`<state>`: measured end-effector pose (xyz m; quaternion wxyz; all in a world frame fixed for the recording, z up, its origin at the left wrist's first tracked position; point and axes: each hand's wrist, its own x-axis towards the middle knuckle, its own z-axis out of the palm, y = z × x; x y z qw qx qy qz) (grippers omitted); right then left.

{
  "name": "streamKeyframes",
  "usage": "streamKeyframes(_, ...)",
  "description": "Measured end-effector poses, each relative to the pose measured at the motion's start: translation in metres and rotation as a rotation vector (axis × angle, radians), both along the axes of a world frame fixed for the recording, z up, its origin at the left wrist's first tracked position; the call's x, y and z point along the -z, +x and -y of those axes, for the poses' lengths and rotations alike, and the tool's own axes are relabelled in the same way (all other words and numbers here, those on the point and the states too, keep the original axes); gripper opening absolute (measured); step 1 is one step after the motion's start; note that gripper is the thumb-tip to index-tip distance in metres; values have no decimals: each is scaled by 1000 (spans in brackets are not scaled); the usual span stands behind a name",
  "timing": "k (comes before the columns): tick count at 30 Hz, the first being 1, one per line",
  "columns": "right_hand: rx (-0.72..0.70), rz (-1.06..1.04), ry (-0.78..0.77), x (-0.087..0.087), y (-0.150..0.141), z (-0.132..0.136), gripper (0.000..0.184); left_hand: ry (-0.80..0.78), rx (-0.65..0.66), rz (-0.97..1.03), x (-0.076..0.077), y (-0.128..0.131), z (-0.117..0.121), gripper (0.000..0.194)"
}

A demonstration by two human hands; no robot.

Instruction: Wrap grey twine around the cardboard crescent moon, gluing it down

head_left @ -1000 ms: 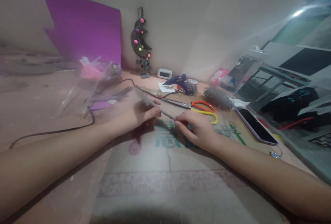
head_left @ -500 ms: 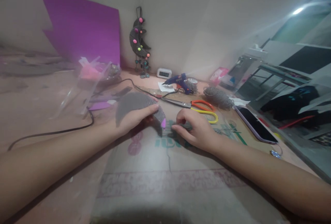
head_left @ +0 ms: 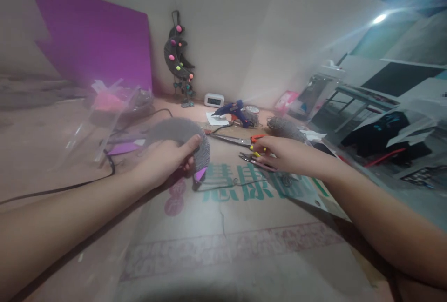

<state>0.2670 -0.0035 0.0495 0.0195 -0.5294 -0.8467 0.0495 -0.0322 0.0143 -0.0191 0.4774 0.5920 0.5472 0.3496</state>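
A crescent wrapped in grey yarn (head_left: 174, 130), with a bare purple tip, is gripped in my left hand (head_left: 171, 155), thumb on top and fingers curled beneath. A strand of grey yarn trails rightward from its lower end across the mat. My right hand (head_left: 279, 153) is over the handles of the large scissors (head_left: 232, 140), fingers bent around the yellow and orange loops, which it partly hides. Just below those fingers lies a smaller dark-bladed tool (head_left: 249, 158), like small scissors, its rear end under the hand.
A blue glue gun (head_left: 232, 110), a small white digital clock (head_left: 214, 100) and a grey yarn ball (head_left: 284, 126) stand toward the wall. A decorated crescent hanging (head_left: 174, 57) is on the wall beside a purple sheet (head_left: 101, 41). A black cord (head_left: 80, 181) runs at left.
My right hand has moved away from the crescent, up and right onto the scissors' handles. My left hand still holds the crescent, now farther left in view. The view has shifted slightly.
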Motion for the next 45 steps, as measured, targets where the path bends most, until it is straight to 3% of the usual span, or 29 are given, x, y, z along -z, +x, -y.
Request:
streamKeyframes(6,-12,-37,-88,5,12,-10,21,-97,-4,147,-2,7,2,54)
streamKeyframes(13,73,-48,-82,13,9,-13,11,-157,8,383,-6,10,4,41)
streamKeyframes(20,97,11,-108,7,0,-8,16,-158,18,491,0,11,2,48)
streamKeyframes(30,97,234,44,11,12,-17,10,-189,33,391,-6,13,6,44)
streamKeyframes(33,103,228,47,13,15,-21,10,-184,48,394,-6,13,6,44)
streamKeyframes(38,-13,150,169,18,2,-15,16,-160,76,379,1,10,3,48)
streamKeyframes(45,-19,98,215,16,-12,-4,21,-148,100,306,0,10,4,44)
